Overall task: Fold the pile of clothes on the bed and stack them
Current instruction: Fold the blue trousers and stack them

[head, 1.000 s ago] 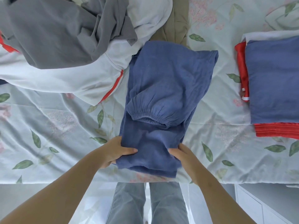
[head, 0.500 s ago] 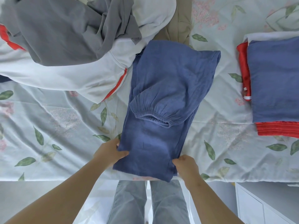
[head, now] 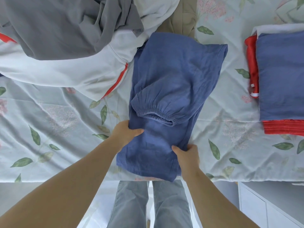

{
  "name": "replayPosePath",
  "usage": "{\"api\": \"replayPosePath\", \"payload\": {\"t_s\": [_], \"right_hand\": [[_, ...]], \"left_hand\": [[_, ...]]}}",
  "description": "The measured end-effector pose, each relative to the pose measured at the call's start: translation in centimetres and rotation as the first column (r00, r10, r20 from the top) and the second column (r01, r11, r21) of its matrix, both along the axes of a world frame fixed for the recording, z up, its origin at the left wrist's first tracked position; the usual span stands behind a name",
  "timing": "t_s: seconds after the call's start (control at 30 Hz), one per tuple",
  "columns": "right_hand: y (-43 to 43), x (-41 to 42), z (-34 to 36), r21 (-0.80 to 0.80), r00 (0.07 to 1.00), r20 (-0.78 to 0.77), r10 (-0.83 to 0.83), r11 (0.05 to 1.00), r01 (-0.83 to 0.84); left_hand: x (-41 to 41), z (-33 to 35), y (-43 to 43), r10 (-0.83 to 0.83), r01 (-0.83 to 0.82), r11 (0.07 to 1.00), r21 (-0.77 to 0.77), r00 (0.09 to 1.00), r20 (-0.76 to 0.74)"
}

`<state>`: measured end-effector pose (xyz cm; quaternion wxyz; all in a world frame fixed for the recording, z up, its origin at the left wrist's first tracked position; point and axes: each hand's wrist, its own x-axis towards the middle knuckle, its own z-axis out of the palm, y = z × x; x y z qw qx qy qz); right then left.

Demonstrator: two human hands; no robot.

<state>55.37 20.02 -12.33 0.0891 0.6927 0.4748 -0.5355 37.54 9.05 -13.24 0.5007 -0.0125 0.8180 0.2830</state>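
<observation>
Hands have slid farther up the blue trousers (head: 172, 83). Our left hand (head: 125, 133) and right hand (head: 187, 156) pinch its side edges, ready for the next fold.

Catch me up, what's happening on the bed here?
A person is folding laundry at the edge of the bed. Both hands grip the near end of the blue pants: the left hand on the left edge, the right hand on the right edge. The elastic waistband is already folded toward the middle. Unfolded grey and white clothes lie at the upper left; a folded stack sits at the right.
</observation>
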Motion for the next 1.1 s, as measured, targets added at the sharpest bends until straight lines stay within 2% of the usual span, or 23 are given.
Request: {"api": "replayPosePath", "payload": {"t_s": [0.07, 0.17, 0.3, 0.37, 0.53, 0.6, 0.63, 0.67, 0.7, 0.77, 0.8, 0.83, 0.87, 0.9, 0.93, 0.97, 1.0, 1.03, 1.07, 1.1], "right_hand": [[0.1, 0.9, 0.3, -0.083, 0.999, -0.040, 0.007, 0.996, -0.010], [0.6, 1.5, 1.3, -0.198, 0.979, -0.119, -0.168, 0.970, 0.143], [0.6, 1.6, 2.1, -0.199, 0.969, -0.159, -0.188, 0.968, 0.155], [1.0, 1.1, 2.7, -0.220, 0.947, -0.193, -0.258, 0.952, 0.214], [5.3, -2.5, 4.8, -0.338, 0.823, -0.344, -0.452, 0.877, 0.340], [8.1, -4.6, 6.3, -0.390, 0.769, -0.375, -0.518, 0.841, 0.376], [9.6, -5.7, 7.0, -0.427, 0.713, -0.396, -0.578, 0.804, 0.414], [11.1, -6.9, 7.8, -0.479, 0.620, -0.425, -0.659, 0.745, 0.464], [12.5, -7.9, 8.4, -0.524, 0.501, -0.463, -0.731, 0.682, 0.510], [14.4, -9.4, 9.0, -0.580, 0.296, -0.579, -0.760, 0.639, 0.505], [15.0, -9.9, 8.9, -0.581, 0.247, -0.634, -0.733, 0.662, 0.473], [15.5, -10.2, 8.5, -0.543, 0.262, -0.680, -0.685, 0.710, 0.449], [16.0, -10.4, 7.9, -0.458, 0.344, -0.720, -0.603, 0.785, 0.417], [16.1, -10.3, 7.2, -0.323, 0.469, -0.746, -0.473, 0.872, 0.367], [16.0, -10.3, 6.7, -0.157, 0.590, -0.746, -0.307, 0.943, 0.293], [15.7, -10.1, 6.0, 0.025, 0.688, -0.714, -0.125, 0.979, 0.204], [15.2, -10.0, 5.3, 0.219, 0.763, -0.643, 0.064, 0.970, 0.102], [14.6, -9.6, 4.6, 0.423, 0.817, -0.509, 0.271, 0.906, -0.038], [14.1, -9.2, 3.8, 0.584, 0.819, -0.312, 0.482, 0.777, -0.235], [13.5, -8.8, 2.7, 0.667, 0.742, -0.094, 0.664, 0.595, -0.448]], "left_hand": [[0.3, 0.4, -1.3, 0.031, -0.032, 0.999, 0.006, 0.992, 0.126], [0.4, 1.0, -2.8, 0.101, -0.114, 0.993, 0.036, 0.959, 0.265], [0.0, 2.4, -3.1, 0.135, -0.162, 0.985, 0.050, 0.929, 0.344], [-0.5, 3.4, -2.5, 0.224, -0.261, 0.965, 0.037, 0.883, 0.412], [-3.1, 6.6, 2.6, 0.462, -0.567, 0.824, 0.000, 0.671, 0.579], [-4.6, 7.6, 5.6, 0.484, -0.622, 0.781, 0.050, 0.655, 0.580], [-5.3, 8.2, 7.3, 0.476, -0.648, 0.756, 0.096, 0.644, 0.599], [-6.0, 8.7, 8.9, 0.472, -0.696, 0.702, 0.148, 0.612, 0.635], [-6.7, 9.1, 10.5, 0.488, -0.772, 0.606, 0.195, 0.553, 0.675], [-8.2, 9.4, 13.0, 0.522, -0.911, 0.316, 0.266, 0.401, 0.753], [-8.7, 9.5, 13.8, 0.514, -0.932, 0.207, 0.297, 0.362, 0.778], [-9.0, 9.2, 14.5, 0.512, -0.922, 0.179, 0.343, 0.385, 0.767], [-9.1, 8.5, 14.8, 0.525, -0.880, 0.238, 0.412, 0.473, 0.708], [-8.9, 7.8, 14.9, 0.541, -0.771, 0.403, 0.493, 0.635, 0.551], [-8.6, 6.9, 14.7, 0.489, -0.560, 0.631, 0.537, 0.824, 0.285], [-8.1, 5.9, 14.2, 0.350, -0.283, 0.822, 0.494, 0.936, -0.046], [-7.6, 4.7, 13.5, 0.143, 0.001, 0.920, 0.391, 0.929, -0.340], [-7.2, 3.6, 12.8, -0.084, 0.254, 0.929, 0.268, 0.851, -0.518], [-6.9, 2.7, 12.0, -0.301, 0.465, 0.875, 0.138, 0.743, -0.598], [-6.7, 1.8, 11.4, -0.500, 0.626, 0.780, -0.005, 0.619, -0.606]]}}
